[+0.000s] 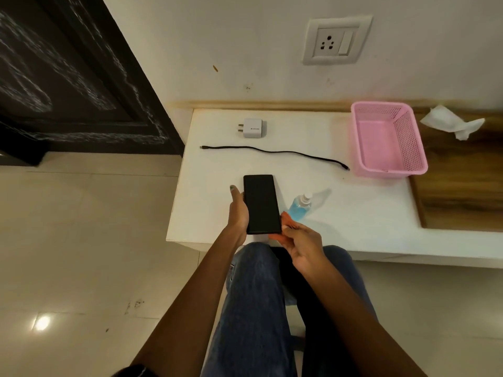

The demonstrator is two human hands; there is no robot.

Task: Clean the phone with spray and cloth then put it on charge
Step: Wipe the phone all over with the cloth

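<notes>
A black phone (261,204) with a dark screen is held over the front edge of the white table (353,213), gripped along its left side by my left hand (239,210). My right hand (302,246) holds an orange cloth (287,221) against the phone's lower right corner. A small spray bottle (299,206) of blue liquid stands on the table just right of the phone. Farther back lie a white charger plug (253,128) and a black cable (275,154), apart from each other. A wall socket (336,40) is above the table.
A pink perforated basket (389,137) sits at the back right, partly on a wooden panel (460,180). A crumpled white tissue (451,122) lies behind it. A dark door (68,77) is to the left, with tiled floor below. My knees in jeans are under the table edge.
</notes>
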